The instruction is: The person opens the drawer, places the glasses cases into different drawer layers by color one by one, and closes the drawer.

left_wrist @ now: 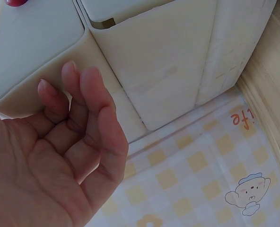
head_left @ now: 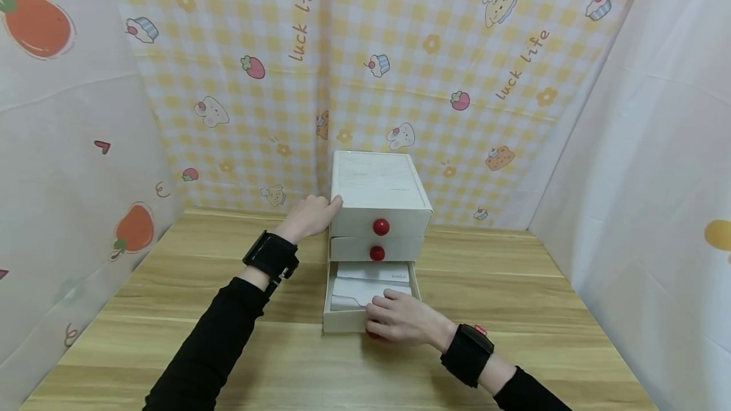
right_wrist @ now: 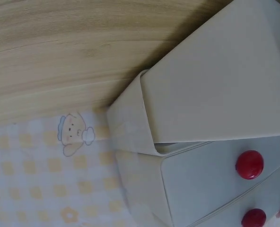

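A small white drawer cabinet point(head_left: 379, 179) has three drawers with round red knobs. Its bottom drawer point(head_left: 337, 321) is pulled out and holds flat white box-like items point(head_left: 365, 287), one with small grey lettering. My right hand point(head_left: 402, 317) is at this drawer's front, fingers curled at the red knob point(head_left: 372, 335), which they mostly cover. That hand is outside the right wrist view, where the drawer's side point(right_wrist: 215, 80) fills much of the frame. Beside the cabinet's upper left side, my left hand point(head_left: 311, 215) rests with fingers loosely bent, fingertips near the side wall point(left_wrist: 154, 71).
The cabinet stands on a wood-grain table point(head_left: 274, 360). Behind it hangs a yellow checked cloth point(head_left: 365, 30) with cartoon prints. White cloths point(head_left: 63, 208) close off both sides. The middle drawer point(head_left: 345, 248) and top drawer point(head_left: 351, 223) are closed.
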Tool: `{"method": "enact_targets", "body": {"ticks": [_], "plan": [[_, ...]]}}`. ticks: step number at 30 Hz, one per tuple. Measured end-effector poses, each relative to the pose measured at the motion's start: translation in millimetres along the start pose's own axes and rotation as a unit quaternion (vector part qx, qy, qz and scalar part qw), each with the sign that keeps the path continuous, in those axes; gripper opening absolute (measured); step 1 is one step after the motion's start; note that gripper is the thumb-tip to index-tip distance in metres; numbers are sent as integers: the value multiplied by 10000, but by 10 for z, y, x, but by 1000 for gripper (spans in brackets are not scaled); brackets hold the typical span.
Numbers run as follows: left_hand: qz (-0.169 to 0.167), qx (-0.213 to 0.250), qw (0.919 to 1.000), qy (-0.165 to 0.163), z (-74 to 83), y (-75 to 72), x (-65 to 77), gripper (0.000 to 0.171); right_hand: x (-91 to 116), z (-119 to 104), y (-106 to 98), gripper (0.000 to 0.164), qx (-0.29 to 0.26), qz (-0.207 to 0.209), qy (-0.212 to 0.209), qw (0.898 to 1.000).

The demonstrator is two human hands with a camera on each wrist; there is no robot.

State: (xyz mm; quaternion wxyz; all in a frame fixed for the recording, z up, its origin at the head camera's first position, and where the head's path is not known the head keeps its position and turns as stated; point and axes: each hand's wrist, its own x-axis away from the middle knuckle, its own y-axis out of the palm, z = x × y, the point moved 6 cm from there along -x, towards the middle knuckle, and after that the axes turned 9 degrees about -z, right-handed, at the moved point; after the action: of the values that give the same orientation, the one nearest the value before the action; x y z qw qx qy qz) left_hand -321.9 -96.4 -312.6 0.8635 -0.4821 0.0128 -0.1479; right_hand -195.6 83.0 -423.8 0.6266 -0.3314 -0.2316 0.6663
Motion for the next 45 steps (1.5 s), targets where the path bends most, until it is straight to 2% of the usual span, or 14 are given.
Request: {"method": "enact_targets", "body": {"ticks": [8, 28, 36, 45], "plan": [[-61, 24, 10000, 9, 7, 12, 1, 55, 34, 95, 97, 13, -8, -39, 288, 9996], [-84, 5, 10000, -20, 2, -2, -5, 55, 17, 152, 63, 19, 112, -151, 302, 9994], [-99, -45, 9999, -30, -7, 27, -24, 54, 64, 245, 171, 16, 480, -186, 555, 9971], [-122, -97, 9999, -47, -4, 12, -31, 57, 86, 237, 246, 15, 459, -59, 896, 9949]]}}
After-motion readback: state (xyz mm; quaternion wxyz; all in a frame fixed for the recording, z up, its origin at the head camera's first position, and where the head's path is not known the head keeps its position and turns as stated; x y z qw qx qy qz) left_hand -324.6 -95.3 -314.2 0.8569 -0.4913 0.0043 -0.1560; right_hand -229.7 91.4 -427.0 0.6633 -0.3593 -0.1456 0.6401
